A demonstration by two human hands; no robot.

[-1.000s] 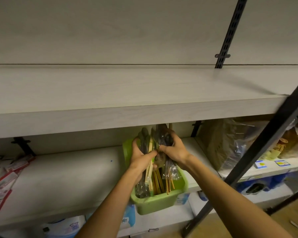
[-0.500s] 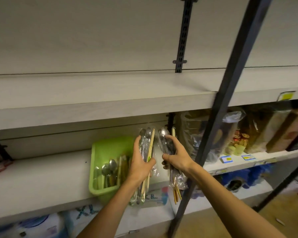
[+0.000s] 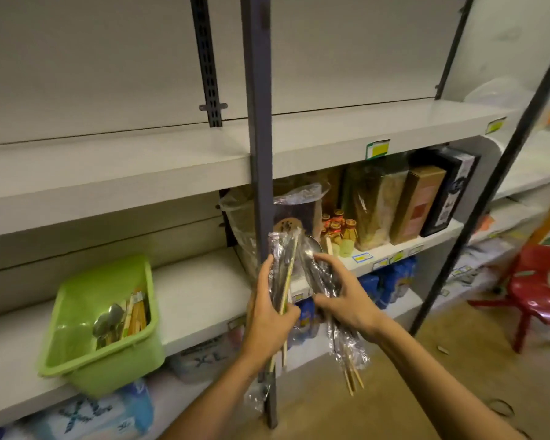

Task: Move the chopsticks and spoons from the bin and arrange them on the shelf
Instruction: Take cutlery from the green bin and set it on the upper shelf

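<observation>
Two pale shelves [image 3: 115, 173] run across the view, one above the other, crossed in front by a dark upright post [image 3: 258, 122]. On the lower shelf [image 3: 200, 293], at the left, sits a green bin [image 3: 77, 354], its front corner past the shelf edge. Inside it, toward the right wall, lie spoons [image 3: 108, 319] and chopsticks [image 3: 137, 314] in a loose heap. Further right on the same level, behind the post, stand bagged goods [image 3: 302, 208], small jars [image 3: 338, 227] and upright boxes [image 3: 419, 201]. A red chair [image 3: 534, 293] stands on the floor at the far right.

Both hands are raised in front of the post, clear of the bin. The left hand [image 3: 272, 315] grips a wrapped pack [image 3: 283, 265] of a spoon and chopsticks, fingers curled round its middle, thumb across the front; the pack stands nearly upright, its top just beside the post and its clear wrapper trailing below the wrist. The right hand [image 3: 346, 300] holds a second pack [image 3: 318, 268], fingers wrapped over it, spoon bowl pointing up and left, chopstick tips [image 3: 351, 381] sticking out below the palm. The two packs are close together near the top, nearly touching; whether they touch is not clear.
</observation>
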